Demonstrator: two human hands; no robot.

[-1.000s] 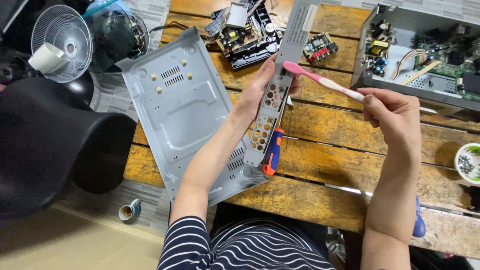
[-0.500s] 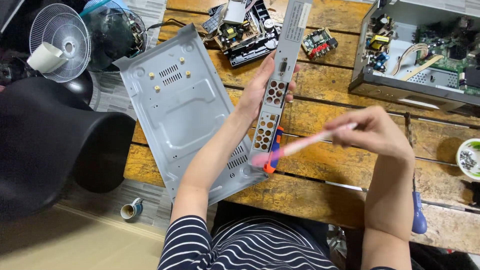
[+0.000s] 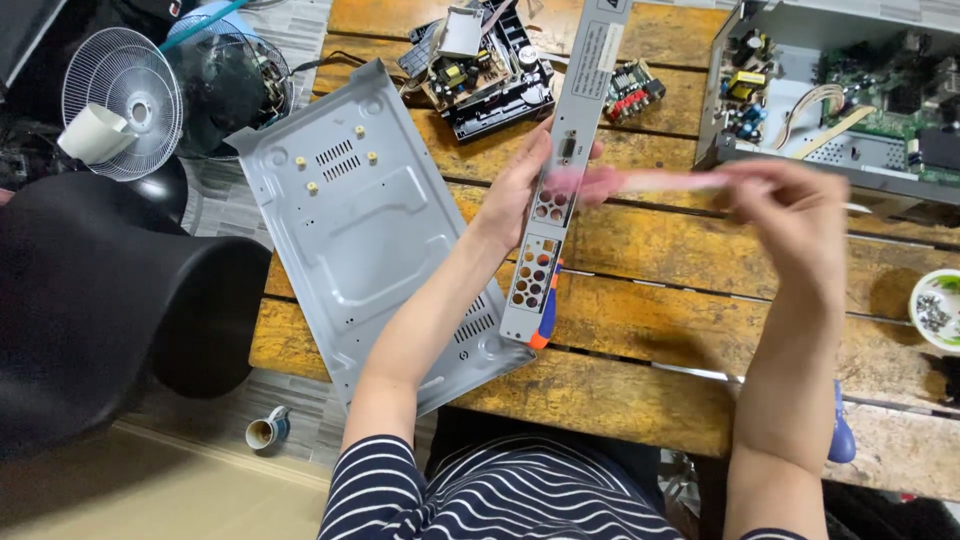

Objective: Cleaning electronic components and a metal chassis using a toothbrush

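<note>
Grey metal back panel [image 3: 560, 190] sits gripped in our left hand [image 3: 520, 195], over the bench. Our right hand [image 3: 790, 210], at 3 o'clock, pinches a pink toothbrush [image 3: 640, 181]. We're mid-scrub; next stroke probably wants the cutouts.

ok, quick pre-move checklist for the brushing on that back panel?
1. Left hand grips back panel: ok.
2. Right hand holds pink toothbrush: ok.
3. Brush head contact with panel: cannot tell, motion blur.
4. Panel's lower end clear of the orange-and-blue screwdriver: cannot tell, they overlap in view.
5. Loose circuit boards clear of both hands: ok.
6. Dish of screws away from right elbow: ok.
</note>
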